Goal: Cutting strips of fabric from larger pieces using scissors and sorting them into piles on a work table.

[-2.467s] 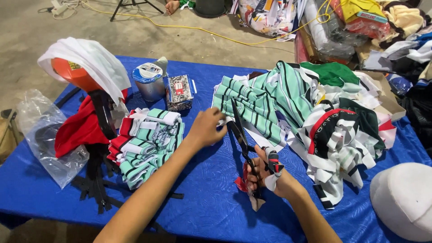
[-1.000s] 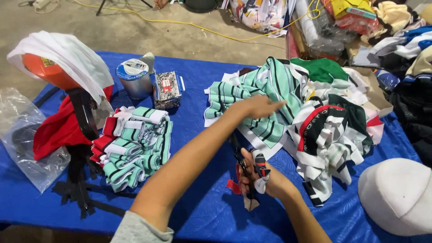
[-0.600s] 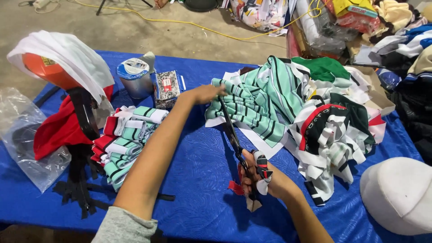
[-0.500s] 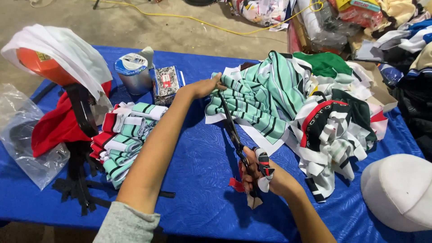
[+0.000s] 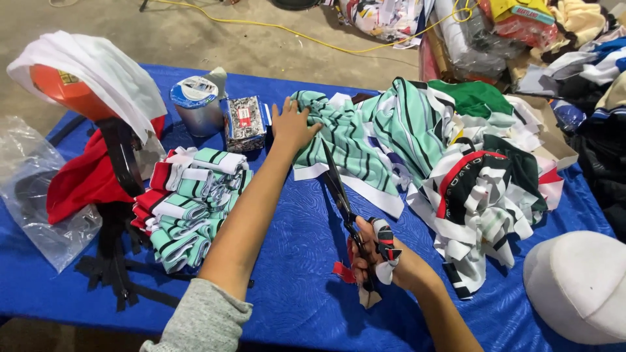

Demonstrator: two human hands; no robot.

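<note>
Under left hand [image 5: 290, 127]: mint striped fabric [image 5: 345, 146], crumpled, white-edged.

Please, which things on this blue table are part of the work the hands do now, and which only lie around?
In use:
- left hand pressing the striped cloth
- right hand holding the scissors

Lying about:
- folded stack of striped pieces
- tin can
- small patterned box
- white cap
- clear plastic bag
- black straps
</note>
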